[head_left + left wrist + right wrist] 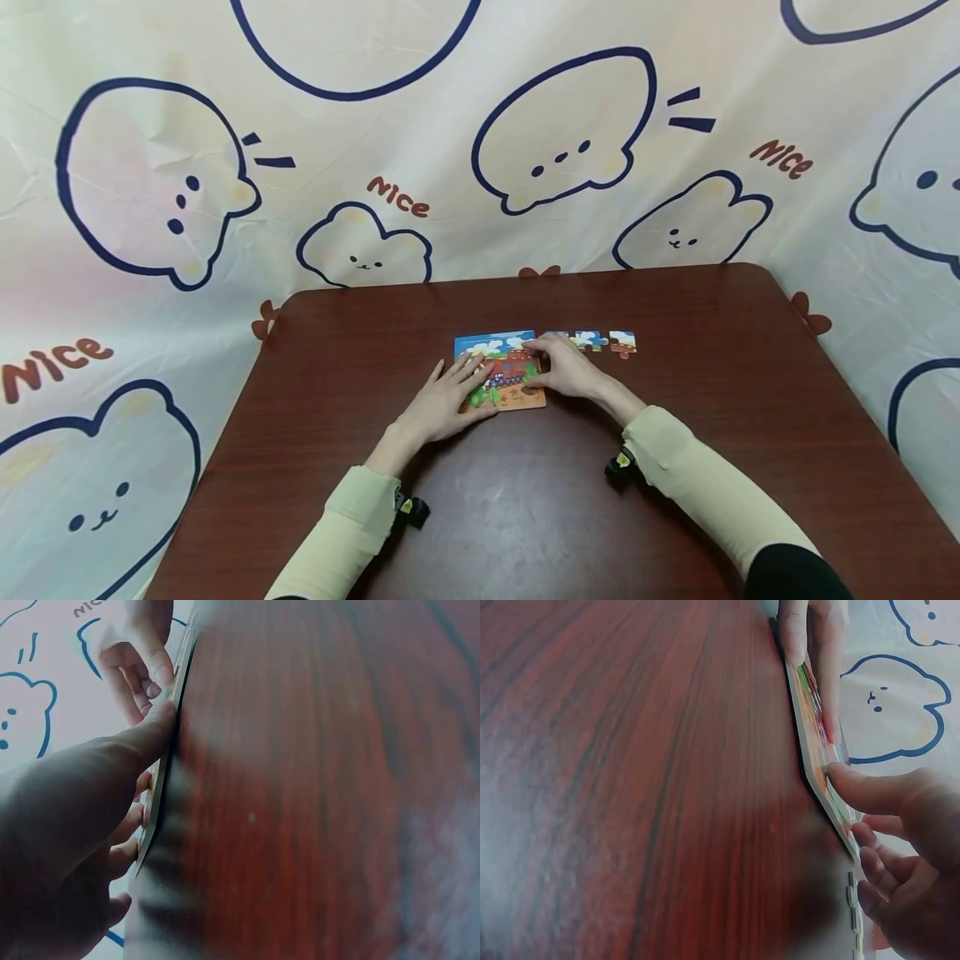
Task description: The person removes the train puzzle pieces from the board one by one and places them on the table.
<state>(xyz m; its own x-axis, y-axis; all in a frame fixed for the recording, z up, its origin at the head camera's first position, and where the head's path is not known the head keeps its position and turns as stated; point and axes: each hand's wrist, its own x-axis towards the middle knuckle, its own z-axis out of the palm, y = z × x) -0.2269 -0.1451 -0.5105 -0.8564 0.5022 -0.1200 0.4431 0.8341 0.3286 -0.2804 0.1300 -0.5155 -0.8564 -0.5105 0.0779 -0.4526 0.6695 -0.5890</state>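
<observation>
A small jigsaw puzzle (513, 400) with a red train, clouds and green plants lies in its flat tray on the brown table. My left hand (447, 402) rests on its left part with fingers spread; in the left wrist view, its thumb touches the near edge. Over the right part is my right hand (573, 371), its thumb and index finger apart and touching the puzzle. In the right wrist view, the right thumb (870, 787) lies on the puzzle surface and the other fingers bend loosely near the corner. No piece shows between them.
Several loose puzzle pieces (590, 340) lie in a row right of the puzzle, one partly hidden behind the right hand. The rightmost piece (622, 342) shows a cloud and a reddish part. A cartoon-printed cloth (450, 150) hangs behind the table (675, 333).
</observation>
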